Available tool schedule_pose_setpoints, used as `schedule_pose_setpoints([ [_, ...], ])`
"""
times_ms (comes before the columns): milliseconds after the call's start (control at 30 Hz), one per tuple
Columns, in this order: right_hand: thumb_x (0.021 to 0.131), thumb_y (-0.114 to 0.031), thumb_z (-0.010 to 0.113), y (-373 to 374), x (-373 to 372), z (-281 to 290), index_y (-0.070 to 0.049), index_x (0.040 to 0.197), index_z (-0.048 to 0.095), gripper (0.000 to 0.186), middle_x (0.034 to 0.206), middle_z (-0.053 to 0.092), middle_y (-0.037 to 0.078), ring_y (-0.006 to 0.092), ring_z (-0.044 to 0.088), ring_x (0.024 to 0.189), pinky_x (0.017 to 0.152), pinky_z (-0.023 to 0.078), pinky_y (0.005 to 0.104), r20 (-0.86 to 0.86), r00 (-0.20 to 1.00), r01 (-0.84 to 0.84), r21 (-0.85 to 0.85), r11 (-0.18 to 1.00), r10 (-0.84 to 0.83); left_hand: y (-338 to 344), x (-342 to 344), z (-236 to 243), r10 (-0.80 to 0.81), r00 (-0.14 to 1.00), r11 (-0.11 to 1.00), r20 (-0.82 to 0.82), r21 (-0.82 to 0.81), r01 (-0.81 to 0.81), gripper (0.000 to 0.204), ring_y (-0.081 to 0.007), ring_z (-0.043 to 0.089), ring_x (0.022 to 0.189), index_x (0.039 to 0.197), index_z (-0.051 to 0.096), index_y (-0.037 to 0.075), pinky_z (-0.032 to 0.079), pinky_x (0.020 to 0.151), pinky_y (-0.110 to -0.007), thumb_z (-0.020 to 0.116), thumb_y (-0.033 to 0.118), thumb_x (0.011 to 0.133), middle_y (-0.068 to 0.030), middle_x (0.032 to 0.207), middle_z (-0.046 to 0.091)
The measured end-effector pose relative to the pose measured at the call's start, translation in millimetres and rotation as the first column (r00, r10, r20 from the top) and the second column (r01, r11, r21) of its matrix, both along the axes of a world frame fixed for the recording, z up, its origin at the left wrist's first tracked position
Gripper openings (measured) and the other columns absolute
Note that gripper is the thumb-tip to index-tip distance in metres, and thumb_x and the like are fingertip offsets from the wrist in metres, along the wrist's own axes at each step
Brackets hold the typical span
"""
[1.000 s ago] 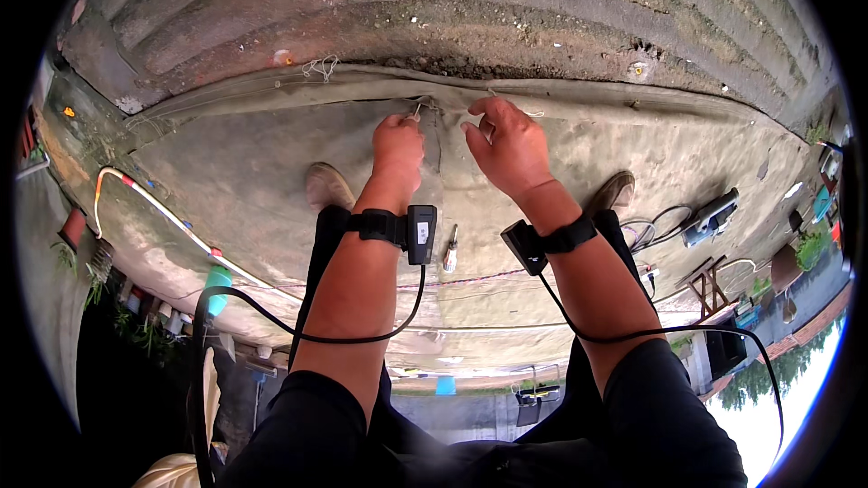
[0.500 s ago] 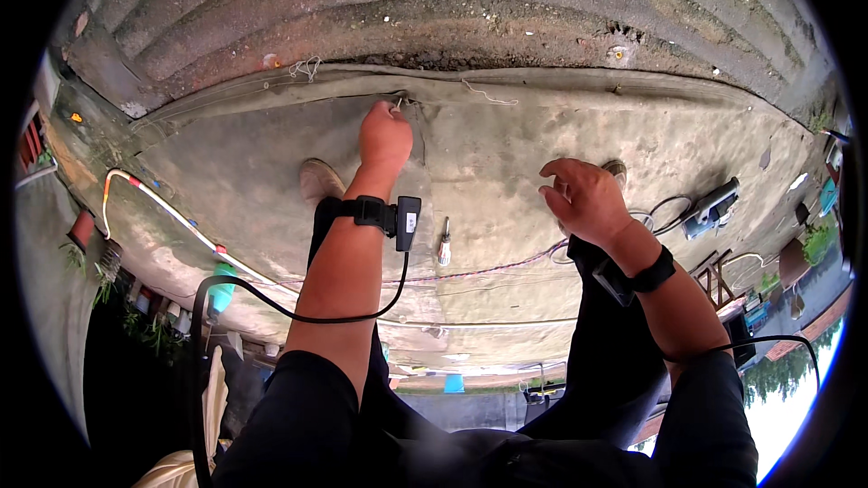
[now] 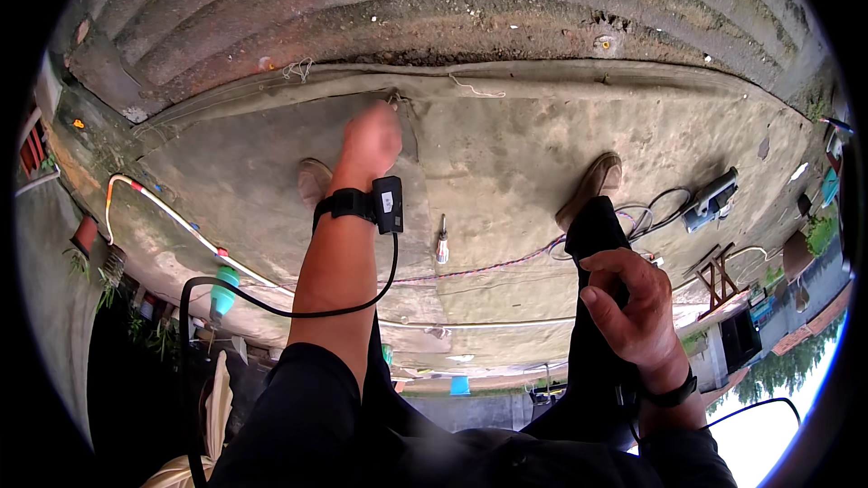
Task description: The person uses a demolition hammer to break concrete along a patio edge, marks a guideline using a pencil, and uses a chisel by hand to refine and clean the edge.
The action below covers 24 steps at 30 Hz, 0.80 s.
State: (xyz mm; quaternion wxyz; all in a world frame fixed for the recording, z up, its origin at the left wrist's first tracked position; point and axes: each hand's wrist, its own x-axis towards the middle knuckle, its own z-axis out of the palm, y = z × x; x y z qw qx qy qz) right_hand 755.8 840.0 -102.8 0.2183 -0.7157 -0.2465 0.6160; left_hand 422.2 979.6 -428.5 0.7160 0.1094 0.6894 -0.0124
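My left hand [image 3: 369, 140] is stretched forward to the seam where the concrete slab [image 3: 506, 154] meets the corrugated roofing sheet [image 3: 407, 9]. Its fingers are curled in a fist around a thin wire [image 3: 395, 96] that sticks out at that seam; the hand is a little blurred. My right hand [image 3: 633, 303] hangs low beside my right thigh, fingers loosely bent, with nothing in it. Both wrists wear black bands, and a black cable [image 3: 271, 307] runs from the left one. A screwdriver [image 3: 441, 242] lies on the concrete between my feet.
My shoes [image 3: 314, 183] [image 3: 592, 188] stand on the slab. A power tool [image 3: 710, 199] with coiled cord lies at the right, next to a wooden stool [image 3: 719, 276]. A purple cord [image 3: 506, 264] crosses the slab, and a white-orange hose [image 3: 163, 208] runs along its left edge.
My right hand has left the seam and dropped down to my right thigh. My left hand has stayed at the seam.
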Motion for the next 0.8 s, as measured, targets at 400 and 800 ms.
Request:
schedule_pose_setpoints([
  [400,0.082,-0.004,0.068,-18.9,17.3,-8.1,-0.001,0.107,0.061,0.026,0.067,0.056,0.001,0.0081,0.049,0.057,0.054,0.038,0.0224,-0.143,0.965,0.222,0.002,0.975,-0.219,-11.8,34.5,1.3,-0.514,0.357,0.211,-0.780,0.289,0.934,0.013,-0.0343,0.065,0.071,0.092,0.057,0.005,0.049,0.061,-0.046,0.057,0.016,0.086,-0.0174,0.075,0.065],
  [800,0.083,-0.003,0.067,-17.4,-3.2,-13.6,-0.001,0.105,0.062,0.023,0.067,0.055,-0.001,0.0096,0.048,0.061,0.060,0.040,0.0238,-0.235,0.926,0.284,-0.079,0.955,-0.295,19.3,47.5,26.0,-0.679,0.442,0.382,-0.585,0.232,0.895,0.020,-0.0281,0.061,0.065,0.090,0.057,0.005,0.045,0.054,-0.040,0.055,0.024,0.091,-0.0147,0.076,0.062],
])
